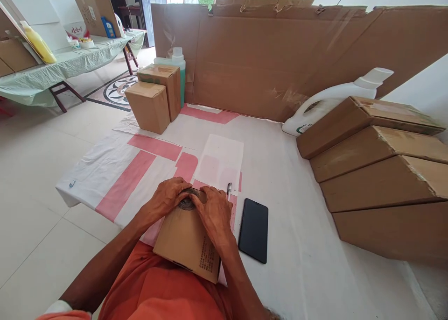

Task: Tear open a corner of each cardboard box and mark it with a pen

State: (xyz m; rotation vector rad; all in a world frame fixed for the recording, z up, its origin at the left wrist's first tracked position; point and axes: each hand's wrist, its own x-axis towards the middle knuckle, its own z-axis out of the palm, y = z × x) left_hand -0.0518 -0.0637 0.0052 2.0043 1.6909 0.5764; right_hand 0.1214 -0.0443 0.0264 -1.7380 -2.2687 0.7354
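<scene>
A brown cardboard box (185, 238) with printed writing along its right side lies close against my body at the table's near edge. My left hand (171, 195) is closed on the far left part of the box. On the far right part, my right hand (215, 212) curls over the edge. Both thumbs meet at a dark round patch (187, 202) on the box's far end; whether it is a marking or a separate piece I cannot tell. My fingers partly cover it. A pen (229, 191) lies just beyond my right hand, and a black phone (254, 230) is to its right.
White paper (224, 154) lies on the pink-and-white tablecloth (122, 184). Two small boxes (149, 105) and a green-liquid bottle (182, 77) stand back left. Several boxes (378, 184) and a white jug (325, 100) line the right, before a tall cardboard panel (262, 58).
</scene>
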